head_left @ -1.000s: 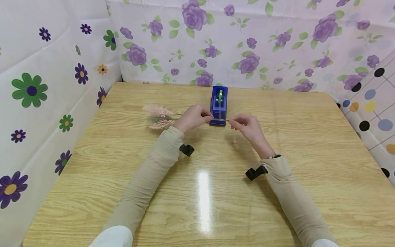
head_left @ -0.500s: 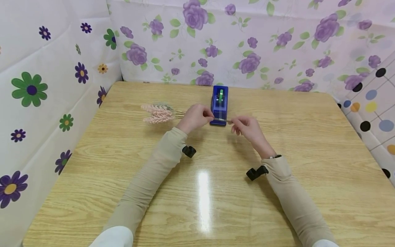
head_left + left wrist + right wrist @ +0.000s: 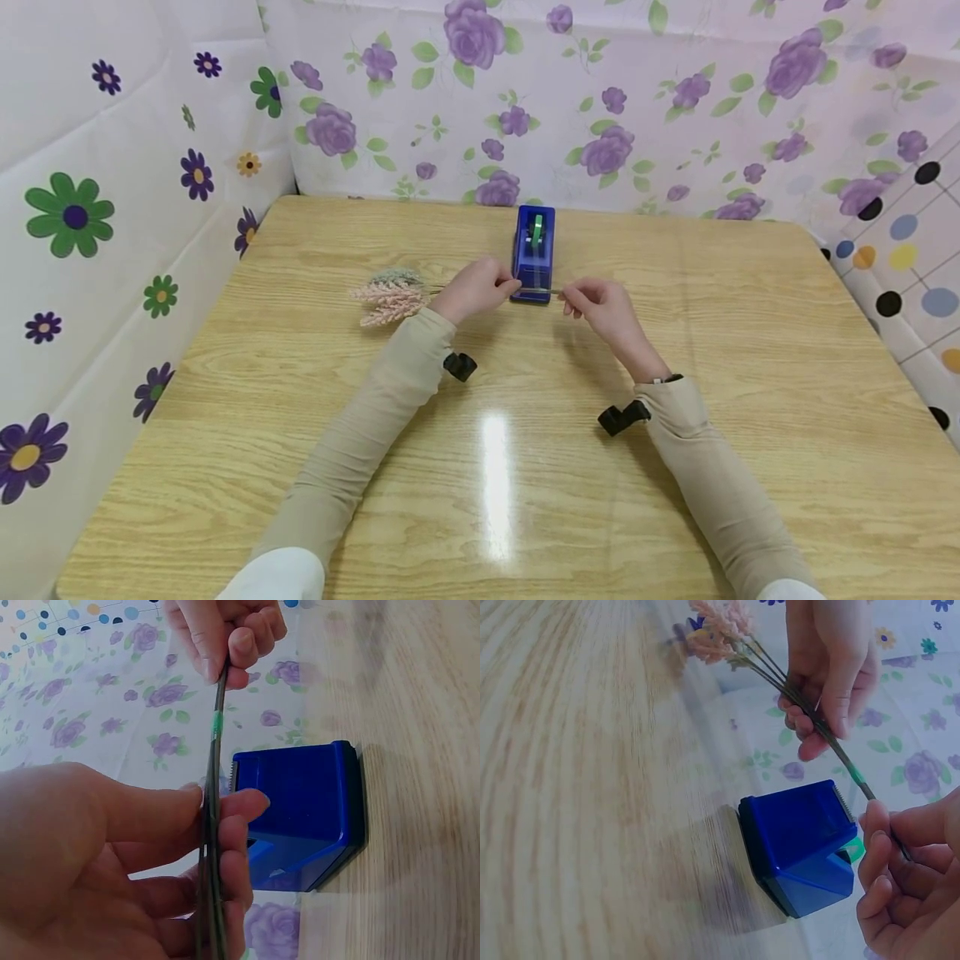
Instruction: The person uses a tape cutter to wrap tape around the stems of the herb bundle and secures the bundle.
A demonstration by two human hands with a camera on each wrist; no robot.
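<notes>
A bunch of artificial flowers, with pink and grey-green heads, lies sideways in the air with its heads to the left. My left hand pinches the thin dark stems between thumb and fingers. At the stems' lower end, my right hand holds them between thumb and forefinger. A band of green tape wraps the stems in the gap between both hands. Just beyond that gap stands a blue tape dispenser; its toothed cutting edge shows in the right wrist view.
The wooden table carries the dispenser near its back edge. Flowered cloth hangs behind it, with another patterned cloth along the left side. A black wrist camera juts from the left sleeve, and another from the right.
The flower heads have turned about the stems: pink heads faced up half a second ago, and now the grey-green one is at the back with pink in front. Both hands stay nearly in place.
</notes>
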